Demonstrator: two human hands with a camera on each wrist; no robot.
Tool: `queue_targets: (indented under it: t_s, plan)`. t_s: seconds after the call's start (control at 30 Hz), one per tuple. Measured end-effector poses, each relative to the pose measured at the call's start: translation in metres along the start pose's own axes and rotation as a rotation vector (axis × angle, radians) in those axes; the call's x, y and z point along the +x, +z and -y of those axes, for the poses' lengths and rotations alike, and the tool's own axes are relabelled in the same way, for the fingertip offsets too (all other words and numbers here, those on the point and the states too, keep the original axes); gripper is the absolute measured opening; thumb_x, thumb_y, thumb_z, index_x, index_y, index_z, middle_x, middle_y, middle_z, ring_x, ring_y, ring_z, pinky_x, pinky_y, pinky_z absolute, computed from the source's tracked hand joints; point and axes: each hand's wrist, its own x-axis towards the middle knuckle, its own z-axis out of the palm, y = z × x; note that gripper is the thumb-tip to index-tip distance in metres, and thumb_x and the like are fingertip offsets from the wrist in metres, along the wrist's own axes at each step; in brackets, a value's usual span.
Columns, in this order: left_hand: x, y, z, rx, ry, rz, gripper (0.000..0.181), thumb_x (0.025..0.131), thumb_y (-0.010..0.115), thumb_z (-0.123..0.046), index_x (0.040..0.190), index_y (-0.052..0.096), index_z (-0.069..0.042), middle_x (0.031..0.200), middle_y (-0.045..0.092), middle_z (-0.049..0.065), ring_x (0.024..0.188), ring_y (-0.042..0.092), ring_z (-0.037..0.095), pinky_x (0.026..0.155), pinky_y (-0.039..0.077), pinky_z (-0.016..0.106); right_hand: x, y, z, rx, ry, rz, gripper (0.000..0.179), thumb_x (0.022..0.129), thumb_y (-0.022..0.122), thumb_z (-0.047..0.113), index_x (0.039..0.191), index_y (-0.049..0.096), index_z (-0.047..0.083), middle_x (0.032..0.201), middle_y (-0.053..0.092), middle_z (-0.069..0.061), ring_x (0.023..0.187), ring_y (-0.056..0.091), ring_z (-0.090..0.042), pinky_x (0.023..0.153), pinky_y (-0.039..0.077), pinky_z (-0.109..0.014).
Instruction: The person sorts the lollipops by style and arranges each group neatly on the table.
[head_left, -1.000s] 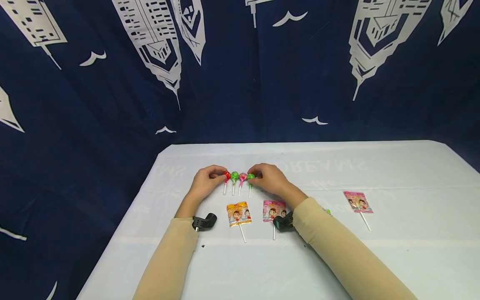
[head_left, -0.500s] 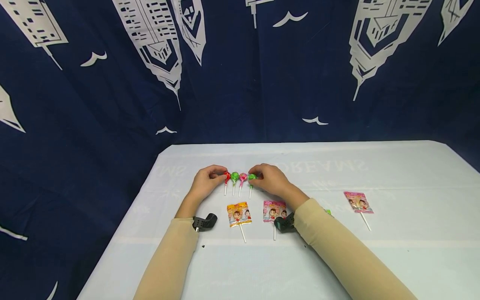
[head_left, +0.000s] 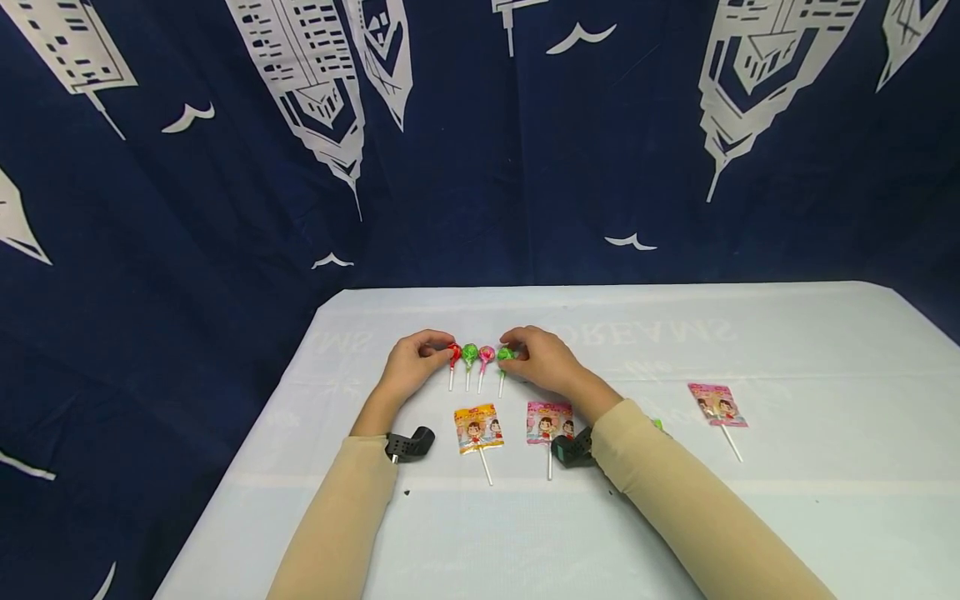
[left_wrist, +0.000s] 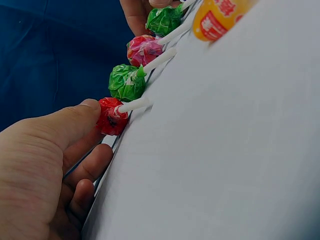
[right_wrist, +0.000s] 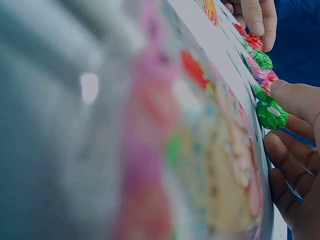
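The right sleeve hides most of a green item; faint, flipped lettering on the worktop appears to read "DREAMS". Thumb and fingers nearly closed, the left hand pinches a red lollipop and the right hand a green lollipop, the ends of a row of 4 on the worktop.

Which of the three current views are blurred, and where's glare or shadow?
Right wrist: pink square printed lollipop packet badly out of focus; green round shiny-wrapped lollipop beyond it sharper, with a white glint. Left wrist: red round shiny-wrapped lollipop fairly crisp, frame's lower-right corner darker. Head: white tabletop fairly evenly lit, no obvious motion blur.
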Motion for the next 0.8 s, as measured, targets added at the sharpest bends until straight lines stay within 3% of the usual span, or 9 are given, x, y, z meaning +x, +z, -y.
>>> queue_targets:
  t_s: [0.3, 0.57, 0.67, 0.8]
  plan:
    - [-0.001, 0.0, -0.001, -0.009, -0.003, -0.023, 0.021, 0.092, 0.072, -0.022, 0.113, 0.074, -0.018, 0.11, 0.074, 0.005, 0.079, 0.056, 0.014, 0.072, 0.044, 0.028, -0.009, -0.006, -0.003, 0.016, 0.021, -0.039, 0.047, 0.093, 0.069, 0.024, 0.135, 0.058, 0.006, 0.125, 0.065, -0.013, 0.104, 0.066, -0.025, 0.092, 0.052, -0.042]
    - [-0.001, -0.001, -0.002, -0.126, -0.018, -0.105, 0.021, 0.1, 0.061, -0.023, 0.115, 0.072, -0.013, 0.111, 0.072, 0.008, 0.075, 0.064, 0.013, 0.058, 0.04, 0.02, -0.023, -0.012, 0.001, 0.005, 0.002, -0.036, 0.048, 0.093, 0.069, 0.022, 0.136, 0.057, 0.004, 0.126, 0.063, -0.015, 0.104, 0.067, -0.025, 0.09, 0.053, -0.043]
    - [-0.001, -0.002, -0.003, -0.183, -0.045, -0.145, 0.021, 0.101, 0.06, -0.019, 0.115, 0.071, -0.01, 0.113, 0.072, 0.01, 0.075, 0.066, 0.013, 0.061, 0.044, 0.019, -0.03, -0.015, 0.002, -0.016, -0.006, -0.028, 0.049, 0.093, 0.068, 0.023, 0.136, 0.056, 0.004, 0.126, 0.062, -0.015, 0.105, 0.066, -0.026, 0.09, 0.053, -0.044]
    - [-0.007, -0.003, -0.009, -0.213, -0.139, -0.226, 0.02, 0.1, 0.058, -0.014, 0.113, 0.07, -0.006, 0.102, 0.071, 0.011, 0.069, 0.065, 0.009, 0.06, 0.047, 0.019, -0.047, -0.018, 0.0, -0.024, -0.002, 0.003, 0.049, 0.093, 0.068, 0.024, 0.137, 0.056, 0.005, 0.128, 0.062, -0.014, 0.107, 0.067, -0.026, 0.092, 0.054, -0.045]
